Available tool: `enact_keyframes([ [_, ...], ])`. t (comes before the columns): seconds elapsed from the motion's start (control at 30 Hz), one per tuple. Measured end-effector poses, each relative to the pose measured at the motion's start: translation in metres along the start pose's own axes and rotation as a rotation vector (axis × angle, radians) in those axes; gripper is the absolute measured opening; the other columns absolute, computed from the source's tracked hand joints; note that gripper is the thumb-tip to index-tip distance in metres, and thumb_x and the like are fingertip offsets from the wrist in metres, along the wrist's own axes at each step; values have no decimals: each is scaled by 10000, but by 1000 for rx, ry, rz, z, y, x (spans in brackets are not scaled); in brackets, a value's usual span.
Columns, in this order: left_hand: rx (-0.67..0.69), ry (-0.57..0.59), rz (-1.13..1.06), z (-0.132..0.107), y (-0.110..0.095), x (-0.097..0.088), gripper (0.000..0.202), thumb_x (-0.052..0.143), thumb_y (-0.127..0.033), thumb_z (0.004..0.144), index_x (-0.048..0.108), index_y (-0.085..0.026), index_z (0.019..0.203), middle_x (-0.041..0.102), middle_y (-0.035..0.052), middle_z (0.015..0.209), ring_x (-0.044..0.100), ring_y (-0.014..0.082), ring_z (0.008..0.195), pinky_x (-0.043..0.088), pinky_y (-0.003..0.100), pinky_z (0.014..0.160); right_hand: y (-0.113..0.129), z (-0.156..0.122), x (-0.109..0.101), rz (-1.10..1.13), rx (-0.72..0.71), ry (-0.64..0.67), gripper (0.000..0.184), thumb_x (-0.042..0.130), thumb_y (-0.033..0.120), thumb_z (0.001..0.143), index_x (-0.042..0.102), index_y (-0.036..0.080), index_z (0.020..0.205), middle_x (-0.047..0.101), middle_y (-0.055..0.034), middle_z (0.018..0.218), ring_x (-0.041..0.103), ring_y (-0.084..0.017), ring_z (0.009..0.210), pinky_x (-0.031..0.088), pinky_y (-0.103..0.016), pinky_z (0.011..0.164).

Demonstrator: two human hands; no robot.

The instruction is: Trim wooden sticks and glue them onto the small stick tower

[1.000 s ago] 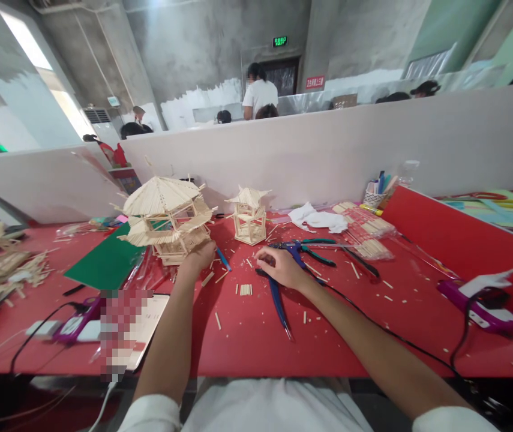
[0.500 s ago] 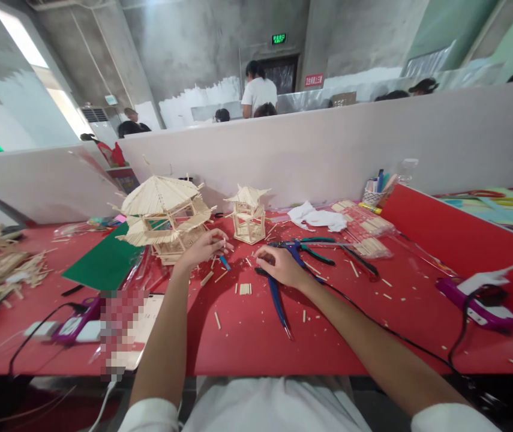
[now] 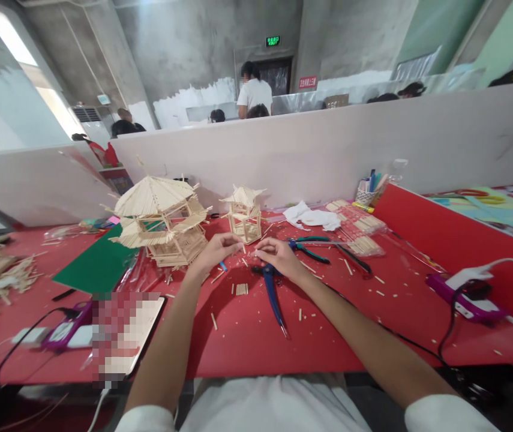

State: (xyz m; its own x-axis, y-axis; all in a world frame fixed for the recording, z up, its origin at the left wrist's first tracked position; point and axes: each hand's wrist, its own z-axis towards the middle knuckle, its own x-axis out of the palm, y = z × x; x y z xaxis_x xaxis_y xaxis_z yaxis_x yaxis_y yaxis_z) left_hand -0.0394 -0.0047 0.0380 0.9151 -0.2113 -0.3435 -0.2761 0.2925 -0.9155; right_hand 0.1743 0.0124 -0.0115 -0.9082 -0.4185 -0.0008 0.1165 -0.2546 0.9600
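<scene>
My left hand (image 3: pixel 221 251) is closed in a pinch on a short wooden stick (image 3: pixel 244 246), in front of the small stick pavilion (image 3: pixel 244 217). Close by on the right, my right hand (image 3: pixel 278 257) has its fingertips together; a tiny pale bit shows at them, too small to name. Under that hand lies a blue-handled tool (image 3: pixel 273 300), partly covered. A small panel of short sticks (image 3: pixel 242 289) lies flat on the red tabletop (image 3: pixel 238 342) below the hands. A blue strip (image 3: pixel 223 266) is beside my left fingers.
A larger stick pavilion (image 3: pixel 159 222) stands behind my left forearm. Green-handled pliers (image 3: pixel 312 251), white tissue (image 3: pixel 312 216) and bagged sticks (image 3: pixel 366 245) lie to the right. Power strips (image 3: pixel 467 297) and a black cable (image 3: pixel 391 333) flank the work area. A white partition (image 3: pixel 301 156) closes the back.
My left hand has moved right, away from the large pavilion and up close to my right hand, with a stick between its fingers. My right hand has risen slightly off the blue-handled tool.
</scene>
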Motion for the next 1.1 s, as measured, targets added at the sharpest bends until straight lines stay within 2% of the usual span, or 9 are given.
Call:
enact_keyframes([
  [0.3, 107, 17, 22, 6, 2, 23, 304, 698, -428, 778, 713, -129, 829, 693, 44, 764, 584, 133, 679, 445, 243, 665, -1, 0, 1, 109, 43, -10, 286, 783, 386, 680, 646, 185, 830, 689, -7, 752, 649, -140, 662, 564, -275, 628],
  [0.57, 149, 13, 24, 9, 6, 26, 287, 696, -412, 782, 725, -129, 817, 711, 56, 792, 619, 154, 733, 470, 259, 719, 1, -2, 1, 152, 91, -21, 337, 803, 407, 664, 606, 193, 833, 709, -10, 725, 686, -158, 662, 575, -305, 679],
  [0.83, 154, -66, 32, 12, 12, 32, 265, 703, -398, 768, 725, -135, 783, 713, 49, 765, 607, 148, 696, 460, 251, 683, 7, -2, -1, 103, 75, -50, 367, 808, 413, 638, 585, 192, 827, 702, -5, 725, 656, -145, 638, 553, -293, 649],
  [0.97, 162, -51, 53, 14, 14, 34, 259, 685, -391, 783, 717, -134, 775, 709, 48, 758, 604, 146, 689, 459, 250, 679, 10, -3, 0, 102, 69, -52, 361, 808, 388, 628, 552, 195, 794, 688, 8, 706, 639, -134, 626, 540, -281, 647],
  [1.03, 168, -44, 75, 13, 12, 35, 262, 661, -387, 805, 718, -134, 841, 712, 57, 799, 614, 153, 715, 467, 256, 691, 11, -2, 0, 110, 64, -54, 362, 802, 386, 633, 537, 200, 793, 675, 20, 689, 625, -126, 613, 525, -267, 630],
  [1.1, 194, -42, 102, 12, 9, 36, 290, 645, -380, 824, 703, -141, 978, 714, 76, 918, 630, 163, 774, 483, 268, 724, 10, -2, -1, 133, 68, -66, 368, 802, 381, 630, 528, 204, 800, 662, 30, 684, 611, -118, 599, 507, -250, 605],
])
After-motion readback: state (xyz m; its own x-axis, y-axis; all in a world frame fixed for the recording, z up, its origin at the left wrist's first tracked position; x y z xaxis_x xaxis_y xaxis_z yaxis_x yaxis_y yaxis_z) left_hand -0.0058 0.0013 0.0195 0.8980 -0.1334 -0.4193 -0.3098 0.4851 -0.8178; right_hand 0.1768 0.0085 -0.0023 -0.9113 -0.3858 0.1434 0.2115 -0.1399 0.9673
